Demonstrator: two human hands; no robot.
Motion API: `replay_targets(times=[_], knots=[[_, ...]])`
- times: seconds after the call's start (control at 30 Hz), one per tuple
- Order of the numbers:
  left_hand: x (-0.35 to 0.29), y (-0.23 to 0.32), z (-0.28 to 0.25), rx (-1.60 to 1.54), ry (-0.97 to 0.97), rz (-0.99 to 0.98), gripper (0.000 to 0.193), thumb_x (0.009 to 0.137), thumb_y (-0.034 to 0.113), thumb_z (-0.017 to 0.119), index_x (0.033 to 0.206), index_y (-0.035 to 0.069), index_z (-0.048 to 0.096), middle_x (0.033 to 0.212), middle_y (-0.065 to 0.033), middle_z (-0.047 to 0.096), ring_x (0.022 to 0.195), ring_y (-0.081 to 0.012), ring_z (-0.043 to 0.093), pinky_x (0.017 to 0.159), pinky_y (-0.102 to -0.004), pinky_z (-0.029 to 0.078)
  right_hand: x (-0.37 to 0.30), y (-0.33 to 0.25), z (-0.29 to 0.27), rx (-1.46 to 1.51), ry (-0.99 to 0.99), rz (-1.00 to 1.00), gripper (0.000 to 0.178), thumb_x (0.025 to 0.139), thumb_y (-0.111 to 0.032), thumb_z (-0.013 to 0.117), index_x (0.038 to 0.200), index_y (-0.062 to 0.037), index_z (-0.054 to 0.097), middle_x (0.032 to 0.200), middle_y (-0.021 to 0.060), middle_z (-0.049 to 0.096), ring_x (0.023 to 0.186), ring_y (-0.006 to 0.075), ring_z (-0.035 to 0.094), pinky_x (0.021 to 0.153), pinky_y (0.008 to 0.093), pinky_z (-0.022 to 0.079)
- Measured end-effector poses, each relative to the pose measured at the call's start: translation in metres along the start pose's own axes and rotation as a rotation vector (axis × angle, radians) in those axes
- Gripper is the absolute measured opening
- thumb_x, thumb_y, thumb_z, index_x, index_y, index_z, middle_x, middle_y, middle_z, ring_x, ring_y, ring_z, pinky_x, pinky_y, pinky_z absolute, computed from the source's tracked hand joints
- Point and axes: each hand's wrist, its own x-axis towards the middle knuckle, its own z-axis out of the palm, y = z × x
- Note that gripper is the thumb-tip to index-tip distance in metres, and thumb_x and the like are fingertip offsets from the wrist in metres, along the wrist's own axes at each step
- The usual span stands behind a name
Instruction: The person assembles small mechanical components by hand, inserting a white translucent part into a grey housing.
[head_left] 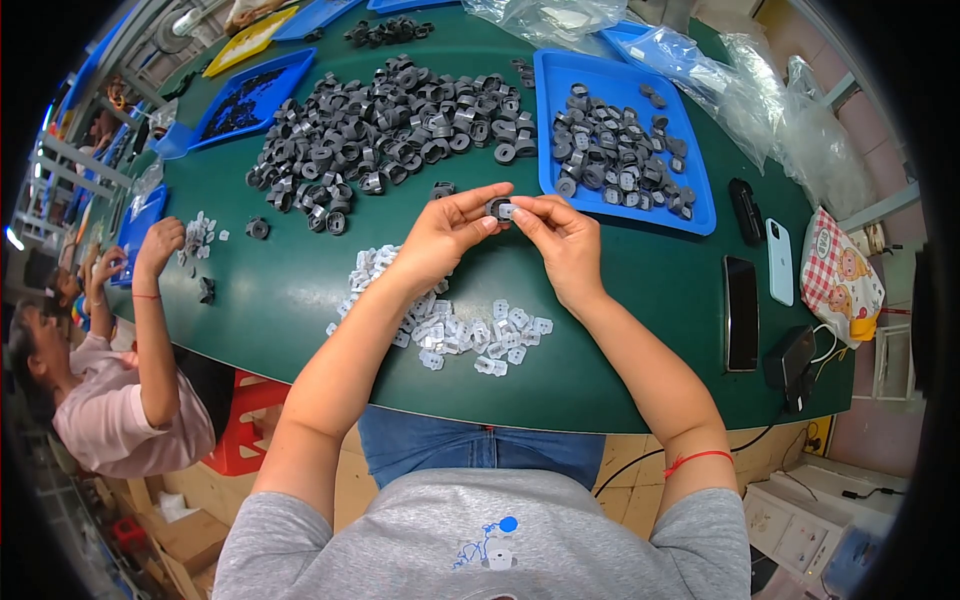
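Head view: left hand (440, 238) and right hand (568, 250) fingers pinch a grey part (497, 207) over the table (285, 290), one face toward the camera, long axis unclear; a blue tray (612, 72) holds similar parts (618, 150).

You are in a workshop for assembling small parts: the green worktop (620, 300) bears a far heap of dark parts (400, 125), a nearer pile of translucent pieces (450, 332) and, to the right, a blue sorting tray (610, 72). On your left, a co-worker (125, 415) shares the worktop.
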Motion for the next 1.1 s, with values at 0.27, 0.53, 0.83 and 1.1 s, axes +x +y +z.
replay_targets(times=[0.27,0.53,0.83,1.1], knots=[[-0.001,-0.008,0.005,0.115,0.073,0.049,0.037,0.083,0.0,0.052,0.12,0.004,0.052,0.078,0.0039,0.049,0.07,-0.0032,0.043,0.067,-0.0171,0.038,-0.002,0.004,0.002,-0.047,0.07,0.07,0.012,0.078,-0.006,0.065,0.086,0.002,0.062,0.079,0.0048,0.063,0.068,0.0068,0.057,0.061,0.0198,0.046],[-0.002,-0.008,0.007,0.138,0.095,0.066,0.036,0.083,0.0,0.052,0.119,0.004,0.052,0.076,0.0042,0.047,0.068,-0.0031,0.041,0.064,-0.0174,0.037,0.0,0.003,0.001,-0.105,0.086,0.082,0.01,0.076,-0.006,0.067,0.079,0.0013,0.062,0.072,0.0046,0.063,0.063,0.0061,0.056,0.058,0.0199,0.045],[-0.003,-0.007,0.01,0.161,0.129,0.064,0.034,0.081,-0.003,0.053,0.114,0.001,0.054,0.086,-0.0024,0.057,0.078,-0.006,0.052,0.072,-0.0195,0.044,0.003,0.005,0.002,0.14,0.088,0.25,0.018,0.077,-0.006,0.066,0.091,0.0028,0.059,0.08,0.0063,0.062,0.07,0.0083,0.057,0.061,0.0201,0.047],[-0.002,-0.011,0.008,0.207,0.127,0.037,0.032,0.083,0.001,0.054,0.115,-0.002,0.052,0.101,-0.0109,0.06,0.092,-0.013,0.057,0.082,-0.0249,0.046,0.002,0.009,-0.002,0.004,0.0,0.268,0.017,0.077,-0.007,0.065,0.091,0.002,0.06,0.077,0.0049,0.061,0.068,0.0087,0.057,0.061,0.021,0.048]])
